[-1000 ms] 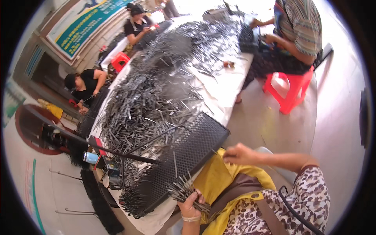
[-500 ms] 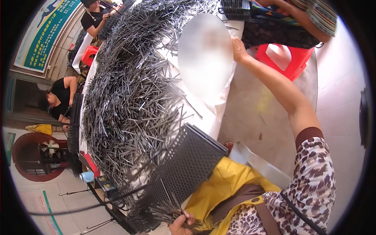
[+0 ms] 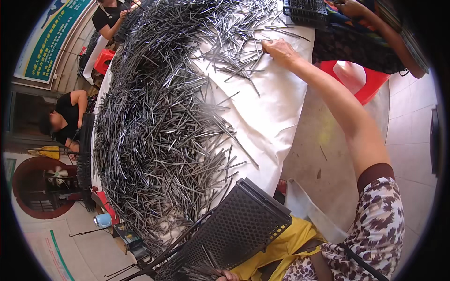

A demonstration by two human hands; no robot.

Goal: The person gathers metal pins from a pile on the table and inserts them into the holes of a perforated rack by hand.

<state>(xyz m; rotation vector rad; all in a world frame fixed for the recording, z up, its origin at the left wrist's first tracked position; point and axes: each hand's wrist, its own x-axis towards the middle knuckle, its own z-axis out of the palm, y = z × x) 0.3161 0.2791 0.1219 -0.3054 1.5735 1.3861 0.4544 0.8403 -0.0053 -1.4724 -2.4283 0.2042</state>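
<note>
My right hand (image 3: pixel 283 53) is stretched out over the white-covered table (image 3: pixel 267 117), at the edge of a loose scatter of thin dark rods (image 3: pixel 236 65). Its fingers are bent together and point down; what lies between them is too small to make out. At the lower edge, my left hand (image 3: pixel 228 275) shows only in part, its fingers closed round a bundle of the same thin rods (image 3: pixel 204 270). Just beyond that bundle a black perforated rack (image 3: pixel 229 225) stands tilted, full of small holes. A large heap of rods (image 3: pixel 154 126) covers the table to the left.
Across the table are two people in black (image 3: pixel 70 117) (image 3: pixel 110 21). At the upper right another person's arm (image 3: pixel 375 23) is beside a black basket (image 3: pixel 305 13) and a red stool (image 3: pixel 358 77). A yellow apron (image 3: pixel 286 241) covers my lap, near a pale metal sheet (image 3: pixel 311 210).
The view has shifted, so the rack and my left hand sit lower in it. My right hand has moved left over the cloth, towards the scattered rods. My left hand still grips its bundle.
</note>
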